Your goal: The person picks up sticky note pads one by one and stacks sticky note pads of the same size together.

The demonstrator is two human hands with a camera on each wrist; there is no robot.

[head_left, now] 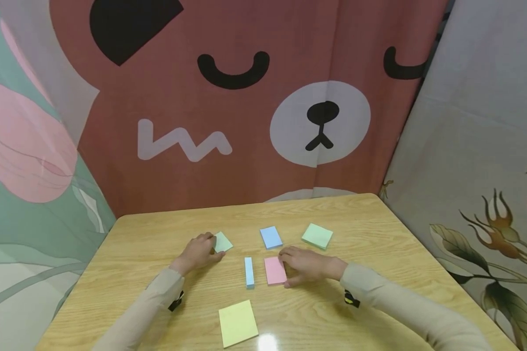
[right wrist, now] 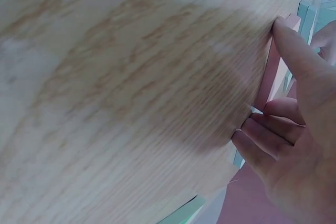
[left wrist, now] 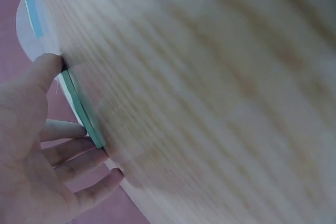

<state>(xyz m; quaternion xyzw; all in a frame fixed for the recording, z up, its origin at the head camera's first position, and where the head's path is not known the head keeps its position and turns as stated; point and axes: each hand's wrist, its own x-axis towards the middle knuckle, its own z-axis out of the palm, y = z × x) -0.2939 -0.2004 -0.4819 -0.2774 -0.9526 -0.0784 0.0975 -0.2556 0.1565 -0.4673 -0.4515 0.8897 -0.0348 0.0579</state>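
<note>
My left hand (head_left: 199,252) spans a light green sticky note pad (head_left: 222,242) at the left of the group. In the left wrist view, its thumb sits at one end of the green pad's edge and the fingers at the other. Likewise my right hand (head_left: 309,264) holds a pink sticky note pad (head_left: 274,271) by its right side. The right wrist view shows thumb and forefinger at opposite ends of the pink pad's edge, the other fingertips down on the table. Both pads lie flat, partly covered by the fingers.
Between the hands lies a narrow light blue pad (head_left: 249,272). A blue pad (head_left: 271,237) lies behind the pink one, with another green pad (head_left: 317,236) at back right. Nearest the front is a large yellow pad (head_left: 238,323). Printed curtains (head_left: 246,180) hang behind the wooden table (head_left: 158,229).
</note>
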